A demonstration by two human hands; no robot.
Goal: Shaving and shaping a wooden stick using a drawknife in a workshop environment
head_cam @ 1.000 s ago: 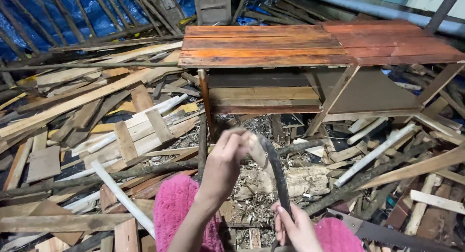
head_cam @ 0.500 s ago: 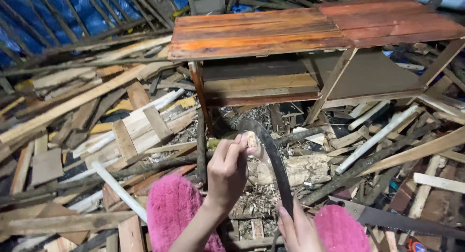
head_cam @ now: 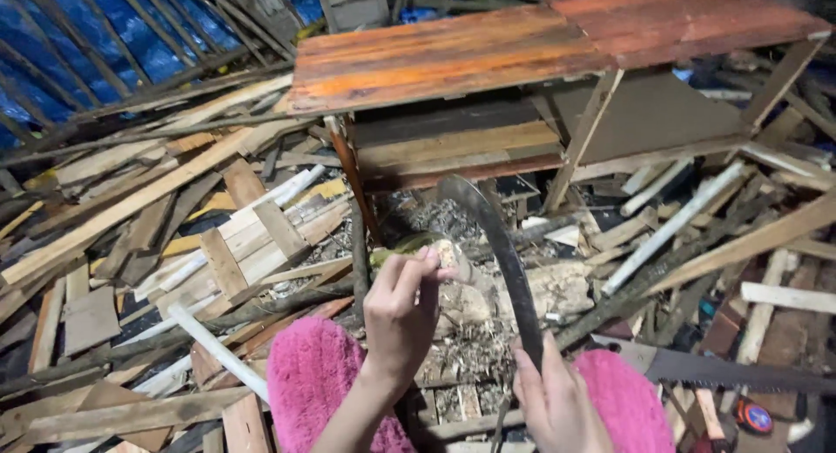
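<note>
Head view: left hand pinching a small pale wood piece, likely light and stiff. Right hand clenched low on a curved dark blade, rigid, sharp-edged; safest gripped low.

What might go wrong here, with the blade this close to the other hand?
1. The left hand pinches a small piece right beside the curved blade; a slip might cut the fingers.
2. The right hand seems to grip the blade low, near bare metal, so it may slide.
3. A saw lies beside the right knee, teeth exposed.
</note>
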